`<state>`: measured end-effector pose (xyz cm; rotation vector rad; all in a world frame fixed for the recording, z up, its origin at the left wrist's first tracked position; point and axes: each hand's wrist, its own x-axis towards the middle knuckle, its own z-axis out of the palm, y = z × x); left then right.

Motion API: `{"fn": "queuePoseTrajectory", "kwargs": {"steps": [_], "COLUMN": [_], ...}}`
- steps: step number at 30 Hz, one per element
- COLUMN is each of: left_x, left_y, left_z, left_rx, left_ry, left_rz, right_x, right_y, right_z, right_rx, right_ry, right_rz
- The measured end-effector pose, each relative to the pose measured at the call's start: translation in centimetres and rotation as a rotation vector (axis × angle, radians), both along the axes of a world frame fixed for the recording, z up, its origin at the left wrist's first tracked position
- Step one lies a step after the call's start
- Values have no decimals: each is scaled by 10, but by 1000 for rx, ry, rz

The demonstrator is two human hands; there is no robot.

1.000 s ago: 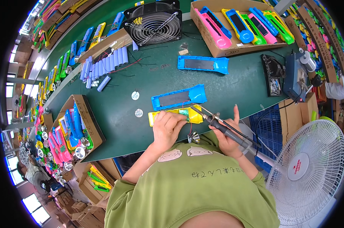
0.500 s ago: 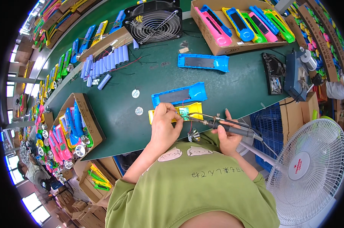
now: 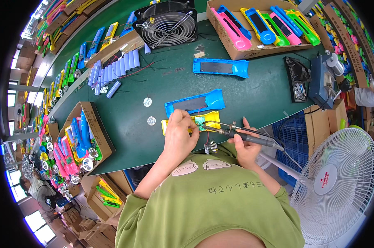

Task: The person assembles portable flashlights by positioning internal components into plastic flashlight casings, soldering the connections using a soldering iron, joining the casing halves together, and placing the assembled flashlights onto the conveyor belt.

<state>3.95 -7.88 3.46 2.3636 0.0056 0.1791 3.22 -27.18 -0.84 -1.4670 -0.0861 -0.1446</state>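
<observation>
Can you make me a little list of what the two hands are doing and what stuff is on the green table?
left hand: presses on the yellow plastic shell with a small green circuit board
right hand: grips the grey-handled soldering iron, tip at the board
just behind: open blue plastic shell; a second blue shell farther back
table: dark green worktop
far side: black square fan, row of pale blue cylindrical cells, cardboard box of bright plastic casings
right of person: white floor fan

Head-worn fisheye, looking down, close workbench (image 3: 125,124)
</observation>
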Motion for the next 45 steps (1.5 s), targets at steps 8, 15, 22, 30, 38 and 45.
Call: {"fn": "queuePoseTrajectory", "kwargs": {"steps": [8, 15, 22, 30, 38, 45], "left_x": [1, 4, 5, 1, -79, -77], "left_y": [1, 1, 0, -1, 22, 31], "left_z": [-1, -1, -2, -2, -19, -32], "left_rx": [20, 34, 34, -23, -1516, -437], "left_ry": [-3, -6, -1, -75, 495, -174], "left_rz": [-11, -20, -16, -11, 470, 488], "right_x": [0, 8, 19, 15, 51, 46], "right_y": [1, -6, 24, 29, 16, 7], "right_z": [4, 21, 18, 20, 42, 30], "right_rx": [12, -152, -469, -439, -892, -644], "right_ry": [23, -161, -287, -197, -437, -552], "right_rz": [-25, 101, 294, 414, 366, 179]}}
